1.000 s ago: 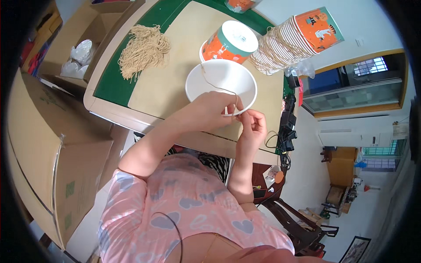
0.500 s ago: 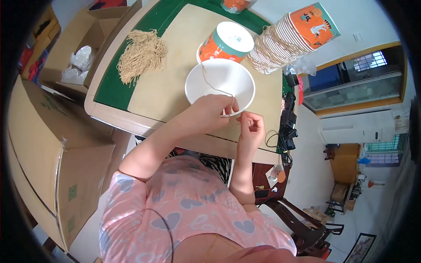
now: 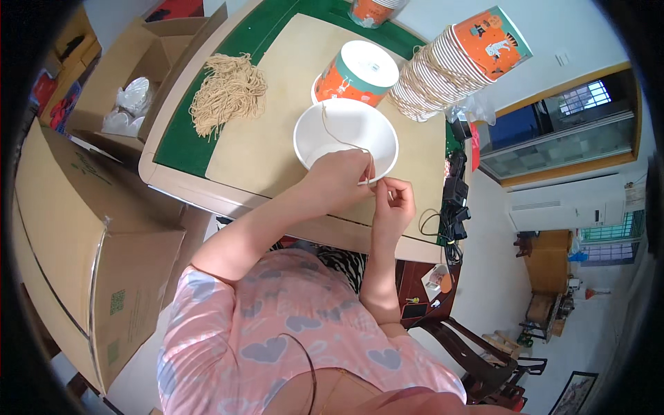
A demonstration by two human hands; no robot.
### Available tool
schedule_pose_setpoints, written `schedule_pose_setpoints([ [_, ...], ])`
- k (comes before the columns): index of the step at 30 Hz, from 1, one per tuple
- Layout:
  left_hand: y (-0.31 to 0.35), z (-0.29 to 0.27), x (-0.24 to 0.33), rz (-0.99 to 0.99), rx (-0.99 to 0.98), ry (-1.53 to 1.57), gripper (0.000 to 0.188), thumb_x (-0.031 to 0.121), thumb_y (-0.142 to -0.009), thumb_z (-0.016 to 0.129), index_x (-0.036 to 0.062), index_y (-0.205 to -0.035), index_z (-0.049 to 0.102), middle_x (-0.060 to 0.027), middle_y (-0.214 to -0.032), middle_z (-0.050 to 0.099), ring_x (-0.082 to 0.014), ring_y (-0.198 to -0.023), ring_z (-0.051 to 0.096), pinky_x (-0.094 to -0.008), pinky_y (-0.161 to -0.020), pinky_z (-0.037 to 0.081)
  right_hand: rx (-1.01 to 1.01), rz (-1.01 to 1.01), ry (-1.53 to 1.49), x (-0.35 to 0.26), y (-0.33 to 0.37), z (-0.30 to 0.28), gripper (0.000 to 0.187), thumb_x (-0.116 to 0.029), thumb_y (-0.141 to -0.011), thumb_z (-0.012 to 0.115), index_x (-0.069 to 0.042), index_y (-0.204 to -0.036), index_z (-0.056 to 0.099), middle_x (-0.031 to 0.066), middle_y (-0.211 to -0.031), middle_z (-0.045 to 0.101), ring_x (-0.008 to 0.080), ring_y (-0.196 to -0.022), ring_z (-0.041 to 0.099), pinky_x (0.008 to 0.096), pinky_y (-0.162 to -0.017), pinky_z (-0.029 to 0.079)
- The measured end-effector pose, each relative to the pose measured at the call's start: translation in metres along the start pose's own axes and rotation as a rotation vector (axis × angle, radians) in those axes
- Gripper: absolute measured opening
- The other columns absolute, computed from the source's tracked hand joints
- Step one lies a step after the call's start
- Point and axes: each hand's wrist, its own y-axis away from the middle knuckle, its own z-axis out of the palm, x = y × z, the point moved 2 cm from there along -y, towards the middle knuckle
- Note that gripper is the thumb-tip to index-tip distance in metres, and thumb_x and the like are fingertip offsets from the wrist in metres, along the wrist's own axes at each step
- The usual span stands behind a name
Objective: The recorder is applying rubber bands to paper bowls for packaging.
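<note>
A white paper tub (image 3: pixel 332 128) stands in front of me on the table, its open mouth toward me. A thin beige cord (image 3: pixel 344 142) runs from the tub's far rim across the opening to my fingers. My left hand (image 3: pixel 340 178) reaches over the near rim, fingers curled and closed on the cord inside. Just outside that rim, my right hand (image 3: pixel 394 204) pinches near the cord's end; the fingertips of both hands almost meet. What exactly lies between the right fingertips is too small to see clearly.
Behind the tub sits an upturned orange-and-green tub (image 3: pixel 366 66). A leaning stack of tubs (image 3: pixel 443 72) with cords is at the back right. A heap of beige cords (image 3: pixel 228 95) lies left. Black power adapters (image 3: pixel 455 190) line the right edge; cardboard boxes (image 3: pixel 90 256) stand left.
The view has shifted slightly, so the scene sits a little lower. Both hands stay at the tub's near rim, with only small finger movement on the cord.
</note>
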Motion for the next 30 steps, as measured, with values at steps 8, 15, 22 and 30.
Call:
schedule_pose_setpoints([
  [8, -0.001, -0.001, -0.003, -0.001, 0.023, -0.005, 0.018, 0.016, -0.074, 0.065, 0.0021, -0.086, 0.062, -0.0141, -0.085, 0.064, -0.0308, -0.081, 0.064, -0.0399, -0.071, 0.05, -0.056, -0.139, 0.191, 0.01, 0.005, -0.003, 0.006, 0.005, -0.085, 0.062, 0.001, -0.089, 0.06, 0.0027, -0.084, 0.06, 0.0078, -0.075, 0.056, 0.0198, -0.068, 0.046],
  [15, -0.006, -0.004, -0.008, -0.005, 0.017, -0.025, 0.017, 0.014, -0.074, 0.065, 0.0018, -0.086, 0.062, -0.0142, -0.086, 0.065, -0.0309, -0.083, 0.064, -0.0399, -0.073, 0.05, -0.121, -0.455, 0.482, 0.007, 0.006, -0.001, 0.009, 0.004, -0.085, 0.062, 0.001, -0.093, 0.063, 0.0051, -0.085, 0.061, 0.01, -0.082, 0.057, 0.0196, -0.069, 0.046],
  [22, -0.008, -0.018, -0.008, -0.038, 0.007, 0.093, 0.017, 0.013, -0.074, 0.065, 0.0015, -0.086, 0.062, -0.0114, -0.077, 0.063, -0.0235, -0.073, 0.062, -0.0344, -0.065, 0.049, 0.041, -0.083, 0.065, 0.004, 0.002, 0.006, 0.011, 0.004, -0.086, 0.061, 0.002, -0.096, 0.059, 0.0061, -0.086, 0.062, 0.0106, -0.077, 0.06, 0.0205, -0.069, 0.048],
  [30, -0.006, -0.028, -0.001, -0.086, -0.037, 0.157, 0.018, 0.011, -0.073, 0.066, -0.0003, -0.086, 0.061, -0.0089, -0.071, 0.061, -0.0164, -0.065, 0.058, -0.0305, -0.058, 0.046, -0.124, 0.019, -0.153, -0.006, -0.009, 0.014, 0.011, 0.005, -0.087, 0.06, 0.001, -0.096, 0.057, 0.0034, -0.087, 0.062, 0.0073, -0.08, 0.06, 0.0192, -0.071, 0.048],
])
